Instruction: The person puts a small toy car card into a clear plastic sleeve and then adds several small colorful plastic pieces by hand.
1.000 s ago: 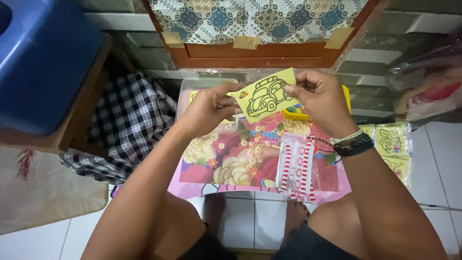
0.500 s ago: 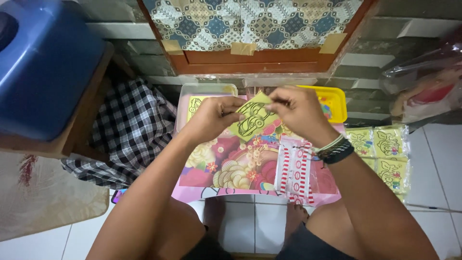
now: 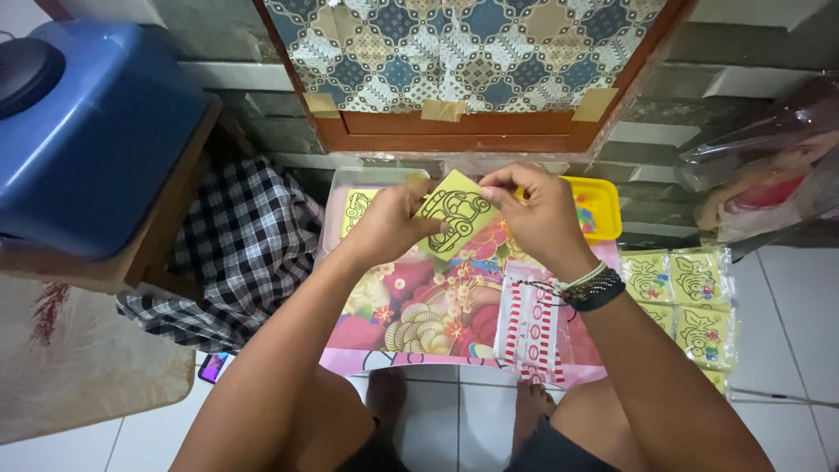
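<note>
Head view, looking straight down: I am watching both hands working a small yellow card (image 3: 454,217) printed with a black outline of a car, held tilted above a low table covered with a pink flowered cloth (image 3: 419,315). The left hand (image 3: 389,223) is pinching the card's left edge, thumb on top and fingers curled under, closed snugly on it. The right hand (image 3: 537,210) is closing finger and thumb on the card's upper right corner, the other fingers bunched loosely; whether it is peeling a layer there I cannot tell. Holding it at opposite edges is keeping the thin card flat and steady, I judge, with its printed face turned up toward the camera.

A second yellow card (image 3: 357,210) is lying just behind the left hand, and a yellow tray (image 3: 603,210) is sitting behind the right hand. A clear packet with red and white stripes (image 3: 535,332) is lying on the cloth beneath the right wrist, which is wearing dark bracelets (image 3: 594,287). More yellow packets (image 3: 690,297) are lying on the tiled floor to the right. A checked cloth (image 3: 236,253) is hanging at left beside a blue plastic tub (image 3: 96,131).
</note>
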